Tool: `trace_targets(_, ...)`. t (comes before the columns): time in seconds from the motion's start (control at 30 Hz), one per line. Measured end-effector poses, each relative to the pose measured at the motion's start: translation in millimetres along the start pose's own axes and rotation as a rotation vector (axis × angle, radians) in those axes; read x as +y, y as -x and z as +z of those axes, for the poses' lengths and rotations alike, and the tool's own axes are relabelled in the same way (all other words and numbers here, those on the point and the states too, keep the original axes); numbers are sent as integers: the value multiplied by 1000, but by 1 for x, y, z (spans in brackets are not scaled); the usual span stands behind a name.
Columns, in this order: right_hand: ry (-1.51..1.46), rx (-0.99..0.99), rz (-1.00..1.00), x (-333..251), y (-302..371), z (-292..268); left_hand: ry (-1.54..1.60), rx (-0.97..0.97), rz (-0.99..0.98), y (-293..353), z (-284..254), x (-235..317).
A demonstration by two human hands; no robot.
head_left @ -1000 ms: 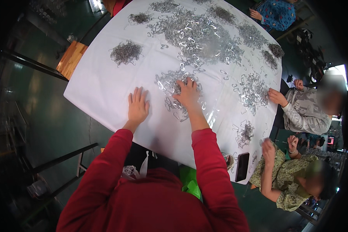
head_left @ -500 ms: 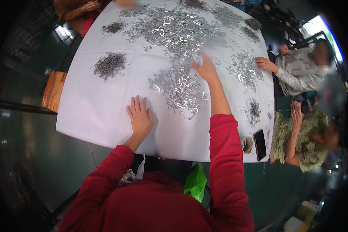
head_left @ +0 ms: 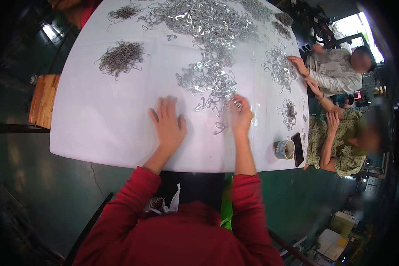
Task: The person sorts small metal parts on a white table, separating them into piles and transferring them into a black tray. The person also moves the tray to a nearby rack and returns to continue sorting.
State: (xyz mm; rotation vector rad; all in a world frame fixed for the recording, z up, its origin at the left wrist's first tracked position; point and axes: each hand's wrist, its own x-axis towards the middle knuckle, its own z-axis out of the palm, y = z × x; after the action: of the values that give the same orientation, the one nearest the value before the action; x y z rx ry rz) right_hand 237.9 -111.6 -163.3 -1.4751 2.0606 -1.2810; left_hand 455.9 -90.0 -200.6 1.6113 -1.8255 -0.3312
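My left hand (head_left: 168, 126) rests on the white-covered table (head_left: 97, 119) with its fingers spread, holding nothing. To its right, my right hand (head_left: 241, 119) has its fingers curled at the edge of a spread of S-shaped metal hooks (head_left: 208, 80). Several hooks show between and beside its fingertips, partly covered by the fingers. A few loose hooks (head_left: 219, 128) lie just left of the right wrist. The spread runs back into a large heap of hooks (head_left: 195, 22) at the far side.
A separate hook pile (head_left: 122, 57) sits at the left. Smaller piles (head_left: 279, 68) line the right side, near a co-worker's hand (head_left: 298, 65). A patterned tub (head_left: 283, 150) and a black phone (head_left: 299, 150) stand by the right front edge. A wooden stool (head_left: 44, 101) is beyond the left edge.
My right hand has drawn back toward me from the far hooks, its fingers curling. My left hand has shifted slightly right. The whole view has moved, and a co-worker's arm reaches toward the right edge.
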Motion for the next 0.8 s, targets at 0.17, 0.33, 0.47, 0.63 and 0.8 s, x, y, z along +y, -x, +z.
trace_targets(0.17, -339, -188, 217, -1, -51, -47, -4, -21, 51, -8, -7, 4)
trace_targets(0.33, -406, -322, 186, 19, -69, -59, 250, -259, 322, -10, 7, 47)
trace_targets(0.47, 0, -177, -156, 29, -36, -49, 64, -403, 494, -15, 26, 79)
trace_targets(0.63, -46, -285, -52, 23, 25, -45, 761, -600, -394, -53, 4, 54)
trace_targets(0.8, 28, -155, -165, 12, 45, -37, 724, -745, -319, -68, -17, 48)
